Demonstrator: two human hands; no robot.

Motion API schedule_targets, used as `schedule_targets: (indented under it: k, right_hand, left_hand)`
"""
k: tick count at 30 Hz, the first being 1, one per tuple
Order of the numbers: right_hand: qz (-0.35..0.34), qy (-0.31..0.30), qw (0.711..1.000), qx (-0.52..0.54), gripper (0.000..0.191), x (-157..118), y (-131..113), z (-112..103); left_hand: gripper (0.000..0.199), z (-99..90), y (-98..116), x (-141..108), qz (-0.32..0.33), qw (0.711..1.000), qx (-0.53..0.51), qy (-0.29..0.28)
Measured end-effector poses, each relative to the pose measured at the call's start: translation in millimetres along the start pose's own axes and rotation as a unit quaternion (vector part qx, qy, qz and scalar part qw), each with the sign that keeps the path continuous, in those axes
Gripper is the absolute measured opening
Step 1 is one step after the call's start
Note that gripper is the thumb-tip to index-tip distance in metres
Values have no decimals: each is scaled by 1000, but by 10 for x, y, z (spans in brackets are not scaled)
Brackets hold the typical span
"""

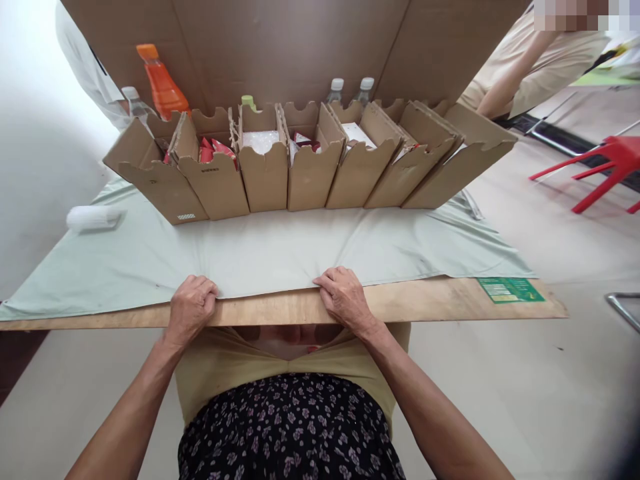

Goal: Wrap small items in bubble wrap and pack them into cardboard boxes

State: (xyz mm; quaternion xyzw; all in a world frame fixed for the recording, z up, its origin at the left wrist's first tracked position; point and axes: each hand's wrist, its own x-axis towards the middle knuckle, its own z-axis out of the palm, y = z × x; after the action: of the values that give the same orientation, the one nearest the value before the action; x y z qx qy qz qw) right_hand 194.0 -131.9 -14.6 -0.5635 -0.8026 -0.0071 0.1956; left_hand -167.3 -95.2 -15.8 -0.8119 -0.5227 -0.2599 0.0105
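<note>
A pale green cloth (pixel 280 250) covers most of a wooden board (pixel 415 301), whose front strip is bare. My left hand (pixel 194 305) is closed on the cloth's front edge, left of centre. To its right, my right hand (pixel 345 299) pinches the same edge between thumb and fingers. Small creases run through the cloth from both hands. Behind the cloth's middle stands a row of several open cardboard bins (pixel 267 180), which hold red packets (pixel 215 151), white foam-like pieces (pixel 261 141) and other small items.
A tall cardboard panel (pixel 300 53) rises behind the bins, with an orange bottle (pixel 165 87) and clear bottles (pixel 336 91) before it. A white roll (pixel 95 217) lies at left. A person's arm (pixel 520 73) shows at back right, near a red stool (pixel 613 160).
</note>
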Motion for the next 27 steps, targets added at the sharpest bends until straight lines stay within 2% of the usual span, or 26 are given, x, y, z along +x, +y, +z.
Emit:
schedule_targets:
  k: [4,10,17,21,24,27]
  right_hand:
    - [0,11,1000,-2,28,19,4,21]
    - [3,33,999,-1,30,60,40,31]
    - [0,38,999,-2,28,35,23,40]
    - [2,34,999,-26,20,-35,32,9]
    - [31,43,997,-64,19,-187,202,-112]
    - [80,59,989,-112,26,-419,590,-328]
  left_hand:
    - [26,30,37,-67,-15,999,3,30]
    - [20,132,91,-85,-75,993,36,86]
    - [24,116,70,-85,-58,996,29,69]
    - [24,87,69,-112,-44,996,17,73]
    - [21,58,57,-145,-42,996,7,80]
    - [19,-6,-35,-186,-32,996,16,82]
